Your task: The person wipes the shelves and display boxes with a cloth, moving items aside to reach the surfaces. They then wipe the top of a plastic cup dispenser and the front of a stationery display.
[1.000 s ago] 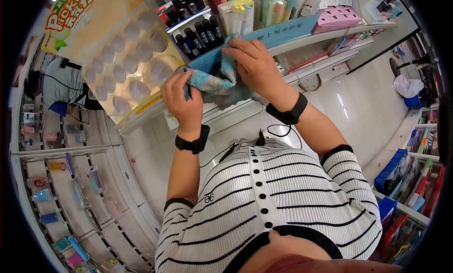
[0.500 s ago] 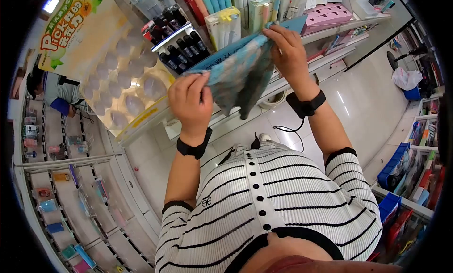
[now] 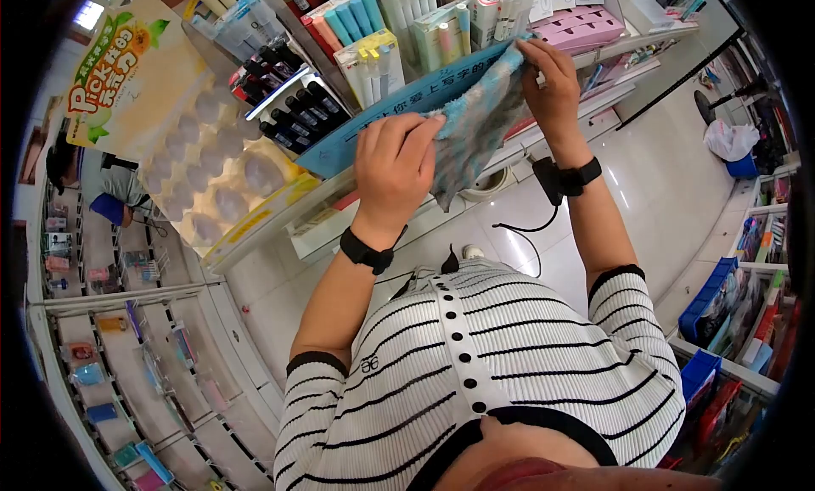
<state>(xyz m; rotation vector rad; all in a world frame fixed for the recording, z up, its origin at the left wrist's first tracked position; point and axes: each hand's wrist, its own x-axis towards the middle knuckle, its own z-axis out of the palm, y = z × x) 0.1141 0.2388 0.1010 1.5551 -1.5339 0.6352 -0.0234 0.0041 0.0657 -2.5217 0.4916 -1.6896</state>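
Observation:
A grey and light-blue cloth [image 3: 480, 122] hangs between my two hands, its lower end dangling. The cloth's left upper corner is pinched in my left hand [image 3: 396, 164]. Higher up and to the right, my right hand [image 3: 552, 84] grips the other corner with curled fingers. Behind the cloth, and partly hidden by it, runs a blue strip with dark writing [image 3: 382, 109] along the shelf's front edge. Pen boxes stand just beyond the strip.
Black-capped bottles [image 3: 306, 113] sit in a rack beside a yellow display tray with round hollows [image 3: 212, 164]. A pink box [image 3: 579, 28] lies farther right. Another person [image 3: 115, 190] is at the left shelves. A fan and blue bins stand at the right.
Both my hands have moved right with the cloth, the left one more and closer to the right. More of the blue strip's left part and its writing now show.

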